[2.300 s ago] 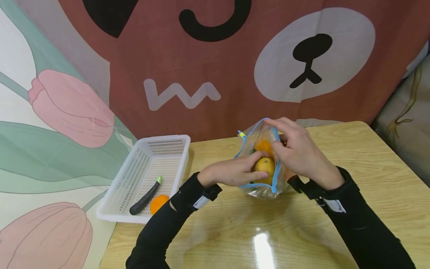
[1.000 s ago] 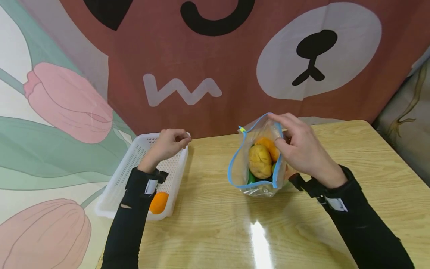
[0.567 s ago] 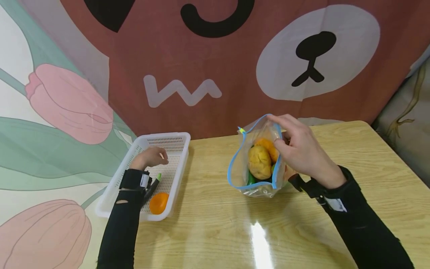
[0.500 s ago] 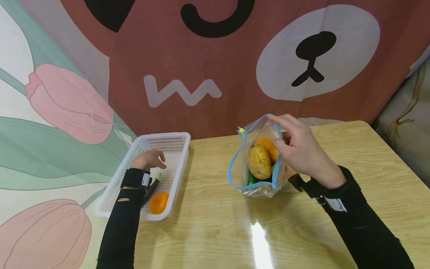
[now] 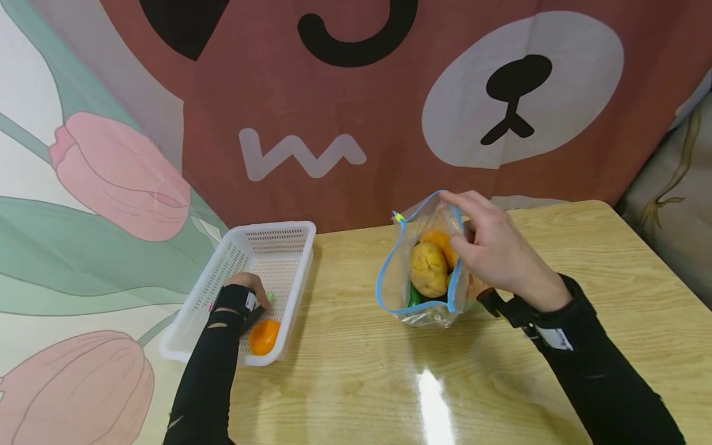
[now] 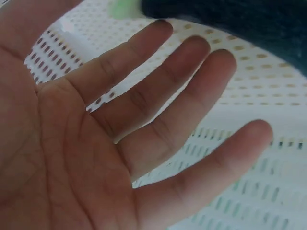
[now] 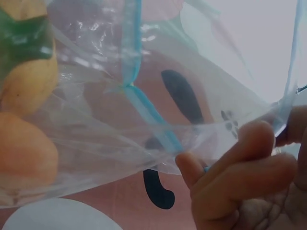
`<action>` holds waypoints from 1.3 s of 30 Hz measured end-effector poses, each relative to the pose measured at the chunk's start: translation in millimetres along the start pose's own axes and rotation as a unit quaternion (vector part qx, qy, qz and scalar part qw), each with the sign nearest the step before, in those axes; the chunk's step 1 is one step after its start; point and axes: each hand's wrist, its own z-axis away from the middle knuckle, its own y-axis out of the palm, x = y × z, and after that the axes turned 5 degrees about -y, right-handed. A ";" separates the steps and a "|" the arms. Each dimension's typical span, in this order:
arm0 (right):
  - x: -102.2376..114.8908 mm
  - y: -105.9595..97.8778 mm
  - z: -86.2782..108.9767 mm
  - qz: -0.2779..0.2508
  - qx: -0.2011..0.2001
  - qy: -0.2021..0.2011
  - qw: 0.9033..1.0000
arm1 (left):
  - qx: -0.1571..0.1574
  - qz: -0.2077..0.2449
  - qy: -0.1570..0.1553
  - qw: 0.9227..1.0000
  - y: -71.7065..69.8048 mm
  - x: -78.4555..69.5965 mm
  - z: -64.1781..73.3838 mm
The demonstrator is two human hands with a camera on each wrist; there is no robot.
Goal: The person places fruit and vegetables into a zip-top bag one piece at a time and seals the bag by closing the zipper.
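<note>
My left hand (image 5: 247, 283) reaches down into the white plastic basket (image 5: 305, 266). In the left wrist view its fingers (image 6: 177, 115) are spread and extended, palm showing, with their tips beside a dark eggplant (image 6: 230, 17) with a pale green stem. The head view leaves most of that eggplant hidden behind the wrist. At the right, my right hand (image 5: 495, 244) pinches the blue-edged rim of a clear zip bag (image 5: 381, 287), keeping its mouth wide. Inside the bag lie a potato (image 5: 428, 270), an orange-coloured item (image 5: 439, 240) behind it and something green (image 5: 414, 296).
An orange (image 5: 264, 337) sits in the basket's near right corner. Bag and basket stand apart on the wooden table (image 5: 356, 371). Behind the table hangs a brown cloth (image 5: 384, 123) with a cartoon face.
My left hand has left the bag's mouth, swung left over the basket and lowered into it beside the eggplant. The right hand has kept its grip on the bag's rim.
</note>
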 end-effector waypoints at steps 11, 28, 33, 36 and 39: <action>1.8 -0.1 1.5 0.026 -0.001 -0.004 1.000 | -0.011 0.160 -0.002 0.987 22.7 8.0 0.3; 0.9 1.7 1.5 0.021 -0.007 -0.008 1.000 | -0.081 0.013 0.144 0.986 3.1 -18.5 -33.2; 0.5 1.2 1.3 0.018 -0.005 -0.008 1.000 | -0.172 0.085 0.196 0.962 -11.6 -42.5 -11.9; 0.5 1.4 1.0 0.021 -0.006 -0.008 1.000 | -0.208 0.113 0.226 0.945 -17.9 -56.8 2.5; 0.9 1.9 1.0 0.022 -0.007 -0.007 1.000 | -0.243 0.136 0.255 0.926 -24.2 -69.9 16.6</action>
